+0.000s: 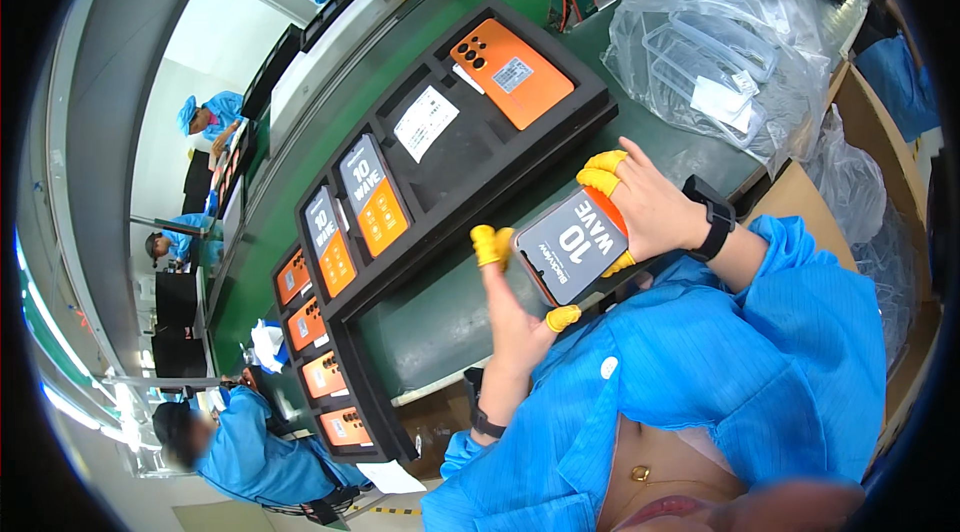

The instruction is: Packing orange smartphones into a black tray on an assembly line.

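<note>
My right hand [640,200] grips a smartphone [572,250] by its right end, with yellow finger cots on several fingertips. The phone faces up, its screen covered by a grey printed film, with orange showing at the gripped end. Beside the phone's left end is my left hand [512,317], its thumb and a finger spread wide, both in yellow cots. Its thumb is close to the phone's lower corner; whether it touches, I cannot tell. Beyond my hands lies a black foam tray [450,197] holding an orange phone [512,74] back up and two film-covered phones [375,194].
A second black tray [372,410] with several orange phones adjoins at the left. Clear plastic bags [730,42] with transparent phone cases lie at the back right, near a cardboard box [815,207]. A green bench [440,352] runs beneath. Co-workers in blue [260,447] are farther left.
</note>
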`<action>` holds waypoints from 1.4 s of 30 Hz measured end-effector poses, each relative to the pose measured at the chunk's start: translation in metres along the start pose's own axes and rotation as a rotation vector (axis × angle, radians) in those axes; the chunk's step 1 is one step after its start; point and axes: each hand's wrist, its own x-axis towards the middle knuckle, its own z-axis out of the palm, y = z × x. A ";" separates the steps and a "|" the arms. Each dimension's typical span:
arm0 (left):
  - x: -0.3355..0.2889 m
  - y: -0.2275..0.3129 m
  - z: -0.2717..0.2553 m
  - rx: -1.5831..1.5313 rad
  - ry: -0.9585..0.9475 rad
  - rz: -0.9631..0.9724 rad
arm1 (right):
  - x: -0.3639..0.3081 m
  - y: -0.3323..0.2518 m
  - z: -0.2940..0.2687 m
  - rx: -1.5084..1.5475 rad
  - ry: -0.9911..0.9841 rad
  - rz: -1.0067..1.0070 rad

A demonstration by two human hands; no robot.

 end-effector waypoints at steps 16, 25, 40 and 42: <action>0.006 -0.001 0.007 -0.062 0.096 -0.380 | 0.016 0.003 -0.002 0.153 -0.216 0.114; 0.020 0.000 -0.011 -0.535 -0.320 -0.238 | 0.011 -0.015 -0.014 0.948 -0.044 0.361; 0.014 0.000 -0.043 0.067 0.180 -0.025 | 0.108 -0.062 -0.016 0.971 0.033 -0.341; 0.028 0.016 -0.065 -0.176 0.141 -0.207 | 0.139 -0.038 -0.021 0.890 -0.237 -0.210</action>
